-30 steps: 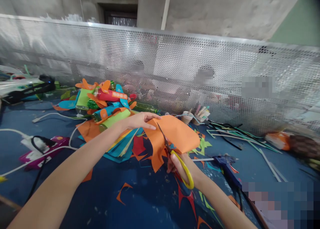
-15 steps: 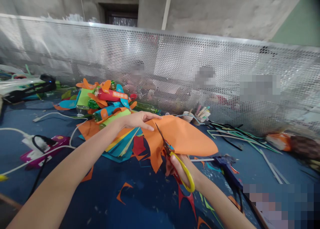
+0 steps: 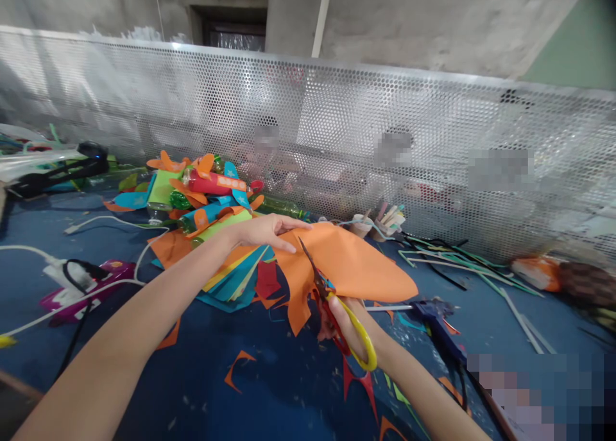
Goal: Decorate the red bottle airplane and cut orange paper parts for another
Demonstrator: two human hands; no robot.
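My left hand [image 3: 267, 230] pinches the near edge of an orange paper sheet [image 3: 356, 264] held above the blue table [image 3: 269, 383]. My right hand [image 3: 349, 325] is closed round yellow-handled scissors [image 3: 337, 306], whose blades point up into the sheet at a cut line. A cut strip of the orange paper hangs down just left of the blades.
A pile of coloured paper-wrapped bottles [image 3: 202, 194] and paper sheets lies behind my left arm. A purple glue gun [image 3: 81, 287] with cables rests at left, a blue glue gun [image 3: 436, 319] at right. Paper scraps litter the table. A perforated metal screen [image 3: 337, 133] runs along the back.
The orange sheet has unfolded and spread to the right. The scissors have shifted slightly left along the cut. My left hand has stayed put.
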